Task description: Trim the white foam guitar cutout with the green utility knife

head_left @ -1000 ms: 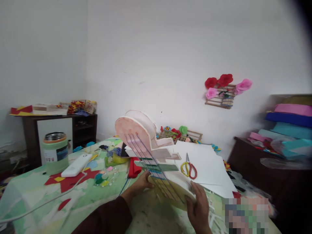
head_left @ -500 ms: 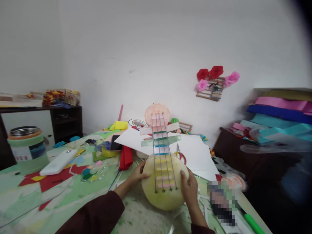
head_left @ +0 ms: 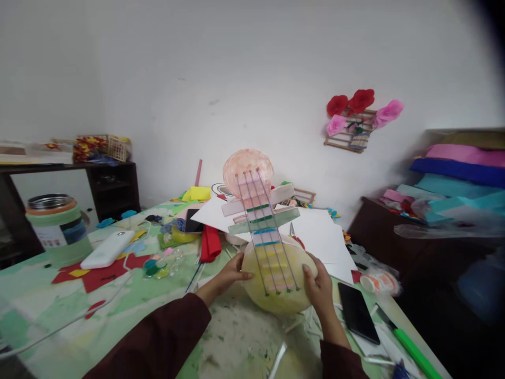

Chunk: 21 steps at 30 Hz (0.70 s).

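A handmade paper guitar (head_left: 276,302) has a round yellow body, a neck with coloured strips and purple strings, and a round orange-pink head. It is raised over the table and leans a little to the left. My left hand (head_left: 232,273) grips the left edge of the body, thumb on the front. On the right edge, my right hand (head_left: 319,284) holds it the same way. Behind the neck lie white paper sheets (head_left: 321,239) and red-handled scissors (head_left: 298,241), partly hidden.
A green jar (head_left: 61,234), a white power bank (head_left: 108,249) and red paper (head_left: 94,278) are at left. A black phone (head_left: 358,312) and a green-handled knife (head_left: 414,350) lie at right. Paper flowers (head_left: 361,101) hang on the wall.
The paper guitar has tipped to the left and moved slightly up and right in view, with both hands still on it. The view has shifted, showing more of the table's right front.
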Each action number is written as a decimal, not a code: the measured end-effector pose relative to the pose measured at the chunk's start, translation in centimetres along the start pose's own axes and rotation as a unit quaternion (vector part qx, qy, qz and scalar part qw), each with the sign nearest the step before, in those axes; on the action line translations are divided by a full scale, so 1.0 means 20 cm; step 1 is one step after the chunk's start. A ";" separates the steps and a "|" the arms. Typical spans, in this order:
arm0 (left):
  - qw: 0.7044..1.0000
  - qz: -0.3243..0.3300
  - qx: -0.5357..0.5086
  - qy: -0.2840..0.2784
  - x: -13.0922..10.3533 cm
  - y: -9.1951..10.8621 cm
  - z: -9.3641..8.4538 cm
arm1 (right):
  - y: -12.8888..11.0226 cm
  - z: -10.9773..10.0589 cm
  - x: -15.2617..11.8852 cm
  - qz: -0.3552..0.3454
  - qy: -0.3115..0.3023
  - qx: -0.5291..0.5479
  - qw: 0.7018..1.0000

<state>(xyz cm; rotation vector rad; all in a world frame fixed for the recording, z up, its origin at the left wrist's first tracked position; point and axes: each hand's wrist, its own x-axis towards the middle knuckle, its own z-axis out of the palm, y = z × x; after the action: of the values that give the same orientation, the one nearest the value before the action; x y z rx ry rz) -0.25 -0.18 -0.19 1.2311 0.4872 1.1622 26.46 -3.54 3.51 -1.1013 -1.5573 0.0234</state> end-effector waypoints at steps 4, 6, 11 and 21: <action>0.999 -0.030 0.000 -0.017 -0.04 0.06 0.02 | -0.05 -0.02 0.09 0.034 -0.009 -0.010 0.999; 0.999 -0.042 -0.001 0.013 -0.07 0.11 0.02 | -0.09 -0.02 0.12 0.065 -0.045 -0.004 0.997; 0.989 -0.095 0.033 0.111 -0.10 0.19 -0.05 | -0.14 0.05 0.06 0.112 -0.137 0.016 0.984; 0.968 -0.011 0.073 0.240 -0.24 0.45 -0.14 | -0.12 -0.38 -0.08 0.130 -0.020 -0.062 0.989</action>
<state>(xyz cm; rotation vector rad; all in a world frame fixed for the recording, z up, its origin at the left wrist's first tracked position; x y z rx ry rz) -8.11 -3.97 5.65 1.0578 0.9601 1.4305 30.81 -9.89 6.10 -1.4057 -1.4564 0.1272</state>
